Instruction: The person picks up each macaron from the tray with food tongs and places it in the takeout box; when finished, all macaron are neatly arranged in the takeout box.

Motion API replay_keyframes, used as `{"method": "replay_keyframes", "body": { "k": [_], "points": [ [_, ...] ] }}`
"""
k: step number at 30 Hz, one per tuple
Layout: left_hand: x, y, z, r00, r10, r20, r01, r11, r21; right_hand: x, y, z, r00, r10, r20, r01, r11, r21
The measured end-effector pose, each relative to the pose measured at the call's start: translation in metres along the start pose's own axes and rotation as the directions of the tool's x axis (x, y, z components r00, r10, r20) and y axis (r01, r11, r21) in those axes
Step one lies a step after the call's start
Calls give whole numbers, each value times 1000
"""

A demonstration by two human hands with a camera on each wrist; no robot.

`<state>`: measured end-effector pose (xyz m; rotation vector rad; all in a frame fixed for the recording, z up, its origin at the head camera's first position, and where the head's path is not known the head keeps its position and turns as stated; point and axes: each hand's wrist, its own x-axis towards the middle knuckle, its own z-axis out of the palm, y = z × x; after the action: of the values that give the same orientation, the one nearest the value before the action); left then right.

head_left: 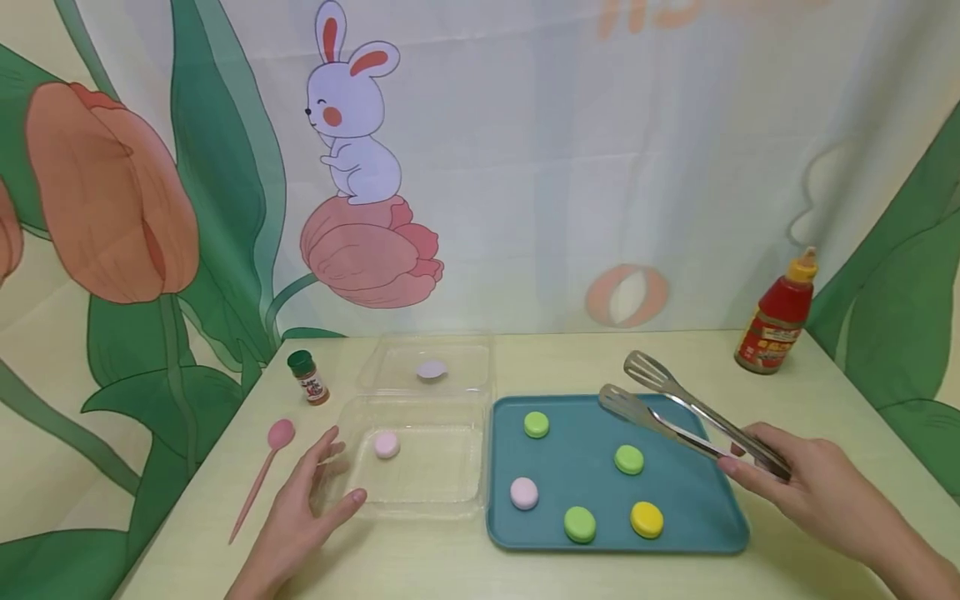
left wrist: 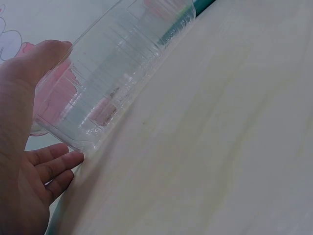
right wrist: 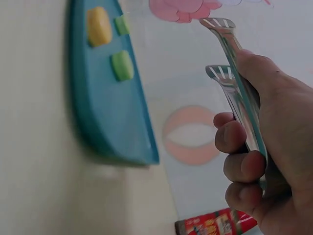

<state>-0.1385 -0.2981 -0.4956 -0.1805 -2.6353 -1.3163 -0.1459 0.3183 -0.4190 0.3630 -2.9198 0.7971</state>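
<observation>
Steel tongs [head_left: 738, 439], held in the right hand [head_left: 806, 483] at three o'clock of the teal tray [head_left: 697, 496], stand spread, pinching nothing. The left hand [head_left: 298, 510], fingers apart, is at the clear container's [head_left: 442, 471] eight o'clock; contact cannot be confirmed. On the tray, the yellow macaron [head_left: 647, 519] sits at five o'clock, one green macaron [head_left: 580, 524] at seven; smooth sides could skid from an off-centre pinch. Light plastic could shift if nudged. Farther off, the sauce bottle [head_left: 777, 321] stands at two o'clock.
</observation>
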Motion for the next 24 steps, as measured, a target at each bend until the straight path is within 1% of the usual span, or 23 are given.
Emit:
{"method": "replay_keyframes", "body": {
  "k": [4,7,12,13,15,18,20,22,24],
  "points": [
    [1,0,0,1000,1,-2,-1,1000,-2,-9,16,10,1000,10,25,-10,1000,-17],
    [1,-1,0,1000,0,-3,0,1000,3,-11,25,16,996,45,82,-42,999,-28],
    [0,-2,1,1000,10,-4,-9,1000,7,-16,35,23,987,28,161,-28,1000,-7],
    [0,-3,1,1000,11,-5,-11,1000,7,-16,36,24,983,34,183,-34,999,-7],
    [0,-3,1,1000,15,-5,-15,1000,6,-15,36,26,970,76,232,-74,997,-15],
    [1,-2,0,1000,14,-6,-13,1000,6,-9,36,28,937,157,313,-149,988,-50],
    [1,-2,1,1000,12,-4,-11,1000,7,-7,36,29,920,193,341,-181,981,-69],
    [1,-2,1,1000,11,-2,-11,1000,8,-6,36,30,911,213,353,-195,977,-87],
    [1,-2,1,1000,10,-1,-10,1000,10,-6,35,30,909,224,353,-200,974,-102]
  ]
}}
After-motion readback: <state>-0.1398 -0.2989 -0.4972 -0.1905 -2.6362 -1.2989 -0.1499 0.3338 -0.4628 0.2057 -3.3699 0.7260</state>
